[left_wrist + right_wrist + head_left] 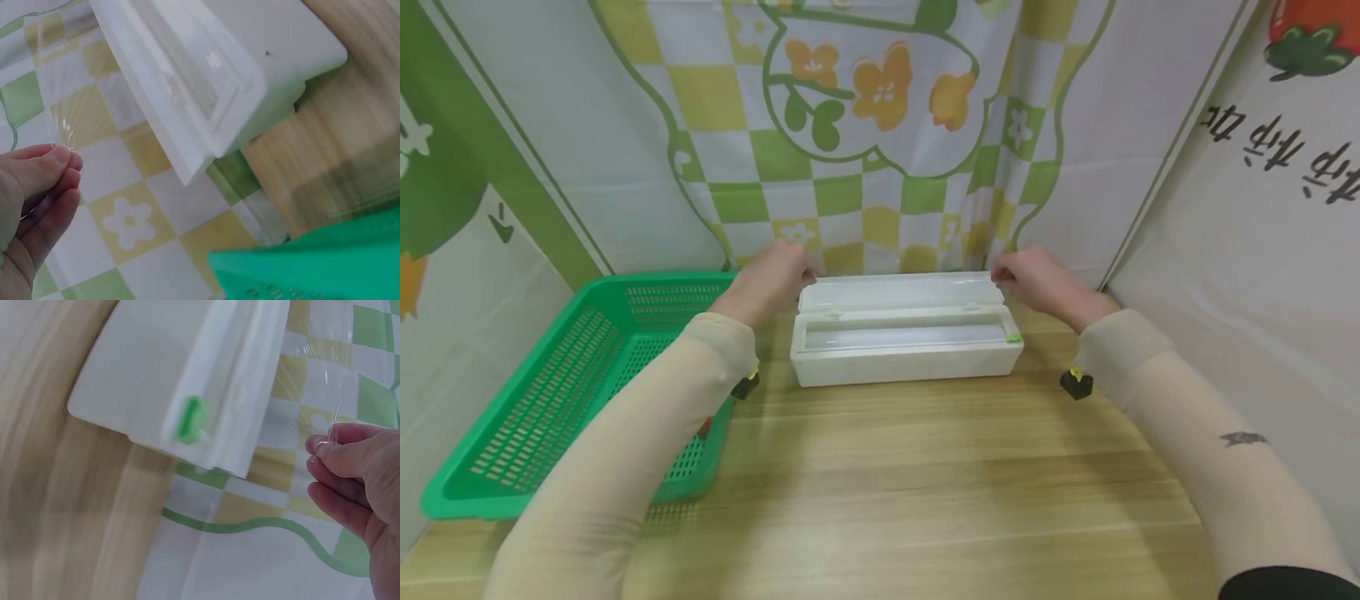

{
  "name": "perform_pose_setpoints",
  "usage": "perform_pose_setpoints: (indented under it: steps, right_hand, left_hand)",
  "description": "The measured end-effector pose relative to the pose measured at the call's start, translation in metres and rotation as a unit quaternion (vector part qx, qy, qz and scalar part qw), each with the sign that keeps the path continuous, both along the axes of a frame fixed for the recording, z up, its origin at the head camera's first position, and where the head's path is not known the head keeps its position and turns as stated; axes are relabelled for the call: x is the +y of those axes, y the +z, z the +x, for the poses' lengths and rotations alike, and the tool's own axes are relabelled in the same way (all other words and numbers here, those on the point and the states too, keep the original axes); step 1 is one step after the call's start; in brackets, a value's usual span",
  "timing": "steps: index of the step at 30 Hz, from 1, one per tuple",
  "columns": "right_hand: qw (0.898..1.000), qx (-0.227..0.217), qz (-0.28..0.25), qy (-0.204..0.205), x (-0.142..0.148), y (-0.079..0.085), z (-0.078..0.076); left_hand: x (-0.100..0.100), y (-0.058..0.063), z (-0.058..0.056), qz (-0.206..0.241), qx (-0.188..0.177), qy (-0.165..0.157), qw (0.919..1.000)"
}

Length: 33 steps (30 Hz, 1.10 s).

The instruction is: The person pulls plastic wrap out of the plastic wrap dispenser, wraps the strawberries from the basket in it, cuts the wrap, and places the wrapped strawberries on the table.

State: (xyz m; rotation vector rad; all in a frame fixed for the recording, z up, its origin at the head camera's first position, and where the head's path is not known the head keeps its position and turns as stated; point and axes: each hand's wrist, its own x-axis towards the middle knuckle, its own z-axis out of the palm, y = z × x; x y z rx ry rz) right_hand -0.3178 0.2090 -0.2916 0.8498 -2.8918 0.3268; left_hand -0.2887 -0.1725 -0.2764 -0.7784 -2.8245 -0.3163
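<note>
A long white box of smooth, hard plastic, with rounded corners, stands near the middle of the far edge of the wood-grained counter. Its slim white lid is tipped open on the far side, uncovering a shallow rectangular trough. A small bright green plastic tab sits at the box's right end. Beyond the box spreads thin, clear, glossy film (visible mostly by its creases and glints), and each hand has a piece of it. The left hand pinches the film between thumb and forefinger, its other fingers bent inward. The right hand pinches the opposite side likewise, the film bunching into wrinkles at the fingertips.

Along the counter's left edge, towards the far left corner, lies a deep rectangular green plastic basket with slotted walls and a broad rolled rim. Behind the far edge hangs a softly folded fabric curtain with green, yellow and white checks and orange flowers.
</note>
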Motion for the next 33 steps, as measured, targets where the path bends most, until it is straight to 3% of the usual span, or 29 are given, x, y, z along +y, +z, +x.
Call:
perform_pose_setpoints:
  steps: [4, 13, 20, 25, 33]
  right_hand:
    - [1.000, 0.018, -0.011, 0.008, 0.000, 0.013, 0.000]
    - [0.994, 0.102, -0.017, 0.040, 0.003, 0.043, -0.002]
    - [0.995, 0.101, -0.023, 0.013, 0.005, 0.066, 0.000]
    - [0.995, 0.101, -0.018, -0.002, 0.005, 0.083, 0.006]
    - [0.993, 0.114, -0.019, -0.010, 0.005, 0.103, 0.012]
  left_hand:
    - [0.000, 0.010, 0.000, 0.000, 0.021, -0.002, 0.9998]
    - [-0.003, 0.040, 0.002, 0.006, 0.040, 0.004, 0.9992]
    - [-0.004, 0.059, 0.004, 0.032, 0.083, -0.014, 0.9960]
    - [-0.005, 0.073, 0.006, 0.042, 0.077, 0.001, 0.9961]
    - [-0.004, 0.092, 0.008, 0.049, 0.099, 0.004, 0.9939]
